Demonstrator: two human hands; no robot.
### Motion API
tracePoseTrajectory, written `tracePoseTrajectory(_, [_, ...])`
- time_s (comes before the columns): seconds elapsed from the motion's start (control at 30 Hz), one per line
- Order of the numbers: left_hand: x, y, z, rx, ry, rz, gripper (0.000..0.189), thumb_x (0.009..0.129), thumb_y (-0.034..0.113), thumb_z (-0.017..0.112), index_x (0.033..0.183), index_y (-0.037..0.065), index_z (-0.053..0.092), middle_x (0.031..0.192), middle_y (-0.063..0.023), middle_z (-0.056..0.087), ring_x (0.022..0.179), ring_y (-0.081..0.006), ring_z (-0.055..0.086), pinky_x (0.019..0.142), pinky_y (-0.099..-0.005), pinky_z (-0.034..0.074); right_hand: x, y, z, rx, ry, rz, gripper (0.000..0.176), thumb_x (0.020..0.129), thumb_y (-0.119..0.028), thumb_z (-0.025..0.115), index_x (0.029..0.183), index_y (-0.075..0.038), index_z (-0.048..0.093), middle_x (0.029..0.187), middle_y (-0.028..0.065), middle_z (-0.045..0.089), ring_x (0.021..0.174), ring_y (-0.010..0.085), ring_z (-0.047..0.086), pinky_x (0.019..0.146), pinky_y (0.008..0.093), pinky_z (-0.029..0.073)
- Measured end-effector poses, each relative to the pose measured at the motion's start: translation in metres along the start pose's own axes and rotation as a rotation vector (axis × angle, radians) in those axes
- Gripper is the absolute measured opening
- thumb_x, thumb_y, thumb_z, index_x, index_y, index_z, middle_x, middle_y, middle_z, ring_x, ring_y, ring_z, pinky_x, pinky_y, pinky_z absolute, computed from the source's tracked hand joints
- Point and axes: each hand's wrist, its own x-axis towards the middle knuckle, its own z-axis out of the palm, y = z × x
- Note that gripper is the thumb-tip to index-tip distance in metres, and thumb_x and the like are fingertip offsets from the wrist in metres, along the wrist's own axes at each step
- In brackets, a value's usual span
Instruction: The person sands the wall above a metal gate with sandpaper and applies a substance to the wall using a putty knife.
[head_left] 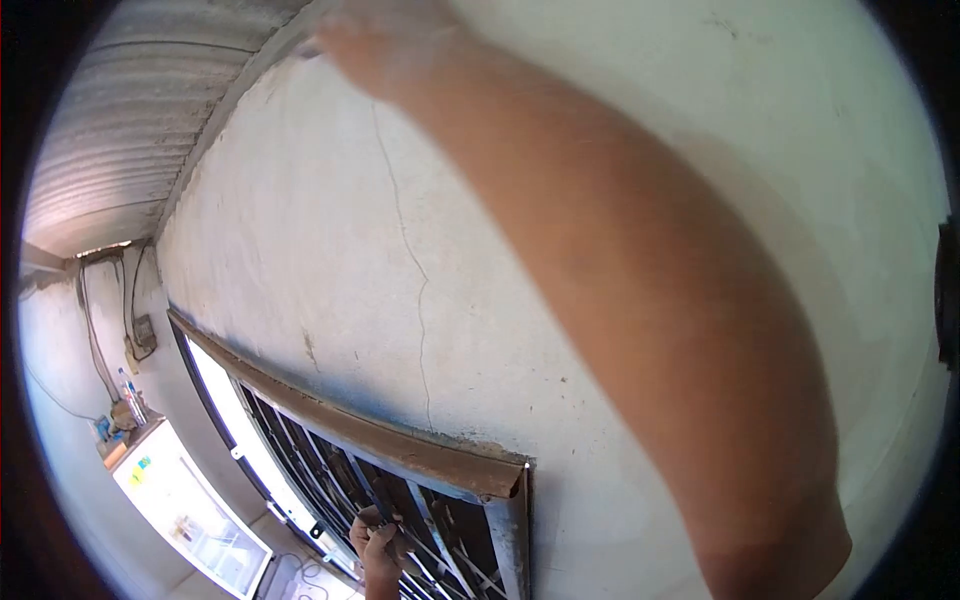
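My left hand [380, 540] is low in the view, its fingers closed around a bar of the dark metal window grille [440, 545]. Across the right half stretches my right arm, raised to the top of the wall. My right hand [385, 45] is blurred and partly cut off by the upper edge, close to where the wall meets the corrugated roof. A small greyish shape shows by its fingertips, too smeared to name. Behind the arm, the pale plastered wall [300, 220] has a thin crack running down toward the window frame.
The corrugated roof [150, 120] slopes along the upper left. A brown ledge [400, 450] tops the grille. At the left are a bright glass-fronted cabinet [195, 510], a plastic bottle [130, 390] on top of it, and cables with an electrical box [145, 335] on the wall.
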Motion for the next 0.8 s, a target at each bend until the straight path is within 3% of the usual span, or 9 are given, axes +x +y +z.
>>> tracePoseTrajectory(0.03, [-0.001,0.003,0.004,-0.009,0.000,0.002,0.026,0.074,0.002,0.057,0.099,-0.005,0.058,0.083,-0.0124,0.066,0.039,-0.0140,0.051,0.037,-0.0262,0.049,-0.004,0.011,-0.002,-0.080,0.059,-0.077,0.027,0.097,-0.020,0.049,0.112,-0.013,0.071,0.116,0.0049,0.069,0.114,0.0245,0.063,0.090,0.0376,0.053])
tracePoseTrajectory(0.13, [-0.002,0.003,0.003,-0.029,0.021,0.001,0.027,0.074,0.002,0.058,0.100,-0.005,0.058,0.083,-0.0130,0.066,0.041,-0.0155,0.053,0.039,-0.0261,0.049,-0.023,0.021,-0.038,0.303,0.057,0.149,0.046,0.101,-0.031,0.039,0.116,0.006,0.062,0.127,0.0271,0.058,0.122,0.0379,0.053,0.106,0.0444,0.039])
tracePoseTrajectory(0.23, [-0.002,0.004,0.002,0.008,0.037,-0.001,0.027,0.074,0.001,0.057,0.101,-0.005,0.057,0.083,-0.0133,0.066,0.042,-0.0169,0.055,0.040,-0.0265,0.048,-0.021,0.002,-0.047,0.244,0.000,0.211,0.047,0.100,-0.031,0.041,0.114,0.008,0.062,0.123,0.0296,0.059,0.118,0.0410,0.055,0.104,0.0441,0.041])
tracePoseTrajectory(0.33, [-0.006,0.014,0.006,-0.023,0.022,-0.042,0.025,0.075,-0.001,0.057,0.099,-0.005,0.057,0.080,-0.0132,0.066,0.043,-0.0166,0.054,0.039,-0.0265,0.046,-0.005,0.002,-0.026,0.105,-0.026,0.193,0.042,0.100,-0.026,0.043,0.123,0.006,0.059,0.130,0.0264,0.057,0.123,0.0377,0.054,0.103,0.0458,0.043])
tracePoseTrajectory(0.43, [-0.003,0.018,0.005,-0.015,0.007,-0.084,0.021,0.075,-0.001,0.057,0.095,-0.005,0.059,0.074,-0.0123,0.064,0.043,-0.0166,0.056,0.039,-0.0264,0.045,0.007,-0.013,0.012,-0.232,0.115,0.014,0.025,0.096,-0.018,0.051,0.104,-0.014,0.073,0.108,0.0042,0.071,0.109,0.0242,0.065,0.089,0.0376,0.054])
tracePoseTrajectory(0.53, [-0.002,0.015,0.002,-0.035,0.026,-0.081,0.021,0.076,-0.001,0.058,0.096,-0.006,0.060,0.074,-0.0120,0.065,0.043,-0.0158,0.056,0.039,-0.0261,0.045,0.004,-0.048,0.046,-0.223,0.020,-0.067,0.019,0.092,-0.012,0.052,0.097,-0.009,0.070,0.099,0.0111,0.070,0.098,0.0252,0.067,0.083,0.0388,0.055])
tracePoseTrajectory(0.63, [-0.003,0.016,0.000,-0.013,0.007,-0.076,0.022,0.076,-0.001,0.058,0.098,-0.007,0.060,0.075,-0.0116,0.065,0.043,-0.0149,0.055,0.039,-0.0260,0.045,-0.007,-0.074,0.071,-0.233,0.035,-0.299,0.019,0.091,-0.014,0.050,0.092,-0.006,0.067,0.093,0.0154,0.068,0.092,0.0306,0.066,0.082,0.0421,0.053])
tracePoseTrajectory(0.73, [-0.002,0.018,-0.003,0.016,-0.022,-0.079,0.023,0.076,-0.001,0.058,0.098,-0.006,0.060,0.078,-0.0120,0.066,0.046,-0.0151,0.057,0.041,-0.0258,0.046,-0.005,-0.043,0.047,-0.136,0.020,-0.362,0.017,0.088,-0.015,0.052,0.090,-0.004,0.066,0.091,0.0176,0.067,0.091,0.0329,0.065,0.081,0.0448,0.052])
tracePoseTrajectory(0.8, [-0.001,0.018,-0.008,0.040,-0.050,-0.115,0.025,0.076,-0.002,0.056,0.100,-0.005,0.058,0.084,-0.0140,0.068,0.052,-0.0166,0.060,0.043,-0.0261,0.050,-0.005,-0.015,0.014,-0.306,-0.024,-0.288,0.014,0.087,-0.013,0.054,0.089,-0.004,0.065,0.089,0.0175,0.067,0.089,0.0328,0.065,0.081,0.0449,0.052])
